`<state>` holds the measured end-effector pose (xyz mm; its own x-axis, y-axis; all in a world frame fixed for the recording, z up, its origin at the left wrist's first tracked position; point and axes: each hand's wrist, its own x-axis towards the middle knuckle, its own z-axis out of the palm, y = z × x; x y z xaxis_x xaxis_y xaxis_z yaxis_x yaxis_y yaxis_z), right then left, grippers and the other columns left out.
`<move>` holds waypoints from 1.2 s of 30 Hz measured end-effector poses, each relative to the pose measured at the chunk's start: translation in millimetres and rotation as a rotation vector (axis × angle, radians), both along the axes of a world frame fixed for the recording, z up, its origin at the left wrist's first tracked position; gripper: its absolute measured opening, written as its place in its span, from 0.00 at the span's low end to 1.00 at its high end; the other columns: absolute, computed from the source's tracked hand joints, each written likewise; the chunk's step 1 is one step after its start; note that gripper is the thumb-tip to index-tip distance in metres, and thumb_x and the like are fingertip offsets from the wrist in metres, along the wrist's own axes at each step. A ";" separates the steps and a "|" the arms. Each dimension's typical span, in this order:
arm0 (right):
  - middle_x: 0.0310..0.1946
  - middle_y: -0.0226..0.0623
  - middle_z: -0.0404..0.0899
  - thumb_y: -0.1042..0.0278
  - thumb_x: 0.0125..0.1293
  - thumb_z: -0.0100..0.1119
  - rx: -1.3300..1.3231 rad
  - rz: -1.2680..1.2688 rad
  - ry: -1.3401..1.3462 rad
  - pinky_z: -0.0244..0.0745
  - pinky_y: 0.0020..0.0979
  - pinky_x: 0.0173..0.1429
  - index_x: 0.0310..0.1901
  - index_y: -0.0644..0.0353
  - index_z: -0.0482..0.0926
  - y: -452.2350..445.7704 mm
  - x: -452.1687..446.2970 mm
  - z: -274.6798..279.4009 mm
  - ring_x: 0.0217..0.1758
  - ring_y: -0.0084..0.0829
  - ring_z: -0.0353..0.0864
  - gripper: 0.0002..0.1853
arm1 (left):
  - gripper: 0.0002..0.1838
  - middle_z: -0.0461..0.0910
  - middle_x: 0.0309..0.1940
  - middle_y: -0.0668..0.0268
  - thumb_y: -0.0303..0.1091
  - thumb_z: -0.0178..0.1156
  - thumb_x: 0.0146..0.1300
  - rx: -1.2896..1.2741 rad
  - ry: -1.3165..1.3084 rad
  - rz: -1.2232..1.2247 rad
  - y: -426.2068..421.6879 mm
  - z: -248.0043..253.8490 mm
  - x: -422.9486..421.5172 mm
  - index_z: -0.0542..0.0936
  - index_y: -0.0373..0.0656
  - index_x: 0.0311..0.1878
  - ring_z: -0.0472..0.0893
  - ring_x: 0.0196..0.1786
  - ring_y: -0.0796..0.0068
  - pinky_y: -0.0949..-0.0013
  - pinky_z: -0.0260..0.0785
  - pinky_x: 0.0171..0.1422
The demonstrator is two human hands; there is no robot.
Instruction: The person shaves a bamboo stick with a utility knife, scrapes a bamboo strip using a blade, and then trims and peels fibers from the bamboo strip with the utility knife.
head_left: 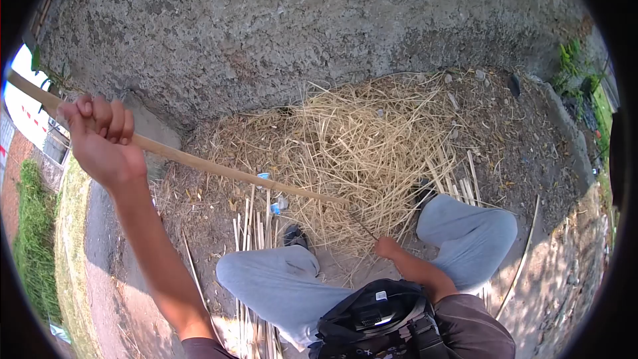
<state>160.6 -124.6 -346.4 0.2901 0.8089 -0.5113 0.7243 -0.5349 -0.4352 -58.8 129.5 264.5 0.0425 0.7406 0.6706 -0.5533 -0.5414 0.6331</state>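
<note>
My left hand (106,133), raised at the left, is closed around a long, flat bamboo strip (212,167). The strip slopes down to the right, and its far end lies over the straw-coloured shavings between my knees. My right hand (387,248), low near my right knee, is closed on a knife whose handle the fingers hide. A thin dark knife blade (362,225) points up and left from that fist and meets the strip's lower end. Whether the edge is biting into the strip I cannot tell.
A heap of shavings (372,153) lies against the rough concrete wall (299,33). Bundled split strips (249,226) rest under my left leg, with more strips (465,189) by my right knee. Blue-and-white litter (278,206) is near my left shoe (294,235). A black bag (379,319) sits on my lap.
</note>
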 end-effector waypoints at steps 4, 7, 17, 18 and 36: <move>0.38 0.56 0.82 0.63 0.63 0.50 -0.069 -0.061 0.030 0.78 0.47 0.52 0.43 0.66 0.83 -6.8 -5.3 -13.6 0.44 0.53 0.83 0.17 | 0.20 0.51 0.18 0.74 0.43 0.36 0.79 0.175 0.027 0.009 15.6 66.3 -118.8 0.61 0.45 0.28 0.49 0.18 0.82 0.75 0.43 0.20; 0.41 0.58 0.81 0.63 0.61 0.51 -0.038 -0.121 0.033 0.76 0.49 0.53 0.44 0.69 0.80 -8.8 -12.3 4.5 0.47 0.55 0.81 0.18 | 0.22 0.52 0.18 0.72 0.44 0.33 0.78 0.291 0.036 -0.220 41.0 82.8 -205.1 0.58 0.45 0.25 0.50 0.18 0.81 0.76 0.46 0.20; 0.49 0.52 0.79 0.67 0.61 0.53 -0.116 -0.055 0.004 0.75 0.48 0.55 0.52 0.59 0.74 -20.0 -7.9 79.8 0.53 0.51 0.80 0.17 | 0.29 0.51 0.14 0.72 0.53 0.26 0.76 -0.010 -0.378 0.238 46.0 8.9 -219.6 0.61 0.44 0.24 0.48 0.16 0.79 0.73 0.43 0.18; 0.49 0.51 0.79 0.68 0.60 0.54 -0.165 0.050 0.017 0.75 0.48 0.55 0.52 0.58 0.74 -22.4 -4.4 72.5 0.52 0.51 0.80 0.18 | 0.28 0.52 0.14 0.72 0.52 0.26 0.77 -0.067 -0.449 0.284 40.3 2.5 -204.4 0.62 0.44 0.24 0.48 0.15 0.79 0.74 0.43 0.17; 0.37 0.42 0.82 0.69 0.61 0.65 1.102 -0.210 0.532 0.79 0.27 0.44 0.40 0.67 0.80 39.9 20.7 383.4 0.37 0.28 0.83 0.11 | 0.18 0.51 0.14 0.72 0.39 0.36 0.72 -0.547 -1.044 0.018 99.3 -162.3 -129.7 0.58 0.47 0.23 0.48 0.14 0.80 0.75 0.40 0.15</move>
<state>181.3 -84.7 37.0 0.4310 0.8446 0.3176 0.2648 0.2181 -0.9393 -188.4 228.8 102.3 -0.3527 0.9351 -0.0329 -0.9356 -0.3519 0.0283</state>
